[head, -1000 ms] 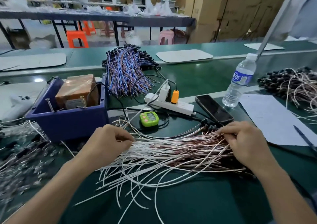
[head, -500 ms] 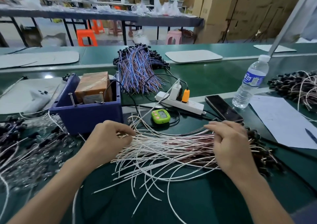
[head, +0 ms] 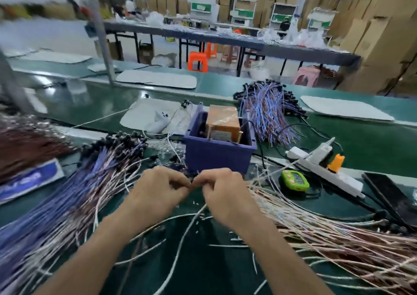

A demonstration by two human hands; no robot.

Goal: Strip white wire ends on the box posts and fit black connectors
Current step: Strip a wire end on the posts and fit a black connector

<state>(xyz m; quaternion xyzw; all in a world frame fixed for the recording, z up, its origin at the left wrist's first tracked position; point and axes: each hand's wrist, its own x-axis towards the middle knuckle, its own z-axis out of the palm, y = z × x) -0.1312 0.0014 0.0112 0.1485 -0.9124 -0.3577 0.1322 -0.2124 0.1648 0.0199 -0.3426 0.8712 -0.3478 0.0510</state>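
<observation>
Since 0.5 s ago, both hands have left the wire bundle and come together in front of the blue box (head: 216, 159). The view has also swung left, so the box now sits at centre.

1. Hand position: my left hand (head: 158, 192) and right hand (head: 224, 192) meet fingertip to fingertip just in front of the box's near wall.
2. Right hand: the fingers are curled and the thumb is closed against the forefinger, pinching 1 white wire (head: 186, 229). That wire drops from under the hand and trails toward me across the green bench (head: 372, 145).
3. Left hand: the fingers are curled and the thumb is pressed to the forefinger at the meeting point. Motion blur hides the pinch, so I cannot tell what it holds.
4. Box: it contains a copper-coloured block (head: 222, 121). 1 brass post (head: 240, 136) stands upright at the block's right side.
5. Unprocessed stock: the wire bundle (head: 327, 233) lies fanned out to the right of my right forearm.
6. Left side: a second bundle lies there, with black connectors (head: 126, 139) at its far ends.
7. Right of the box: a green timer (head: 294, 180), a white power strip (head: 325, 170) and a dark phone (head: 388, 195).
</observation>
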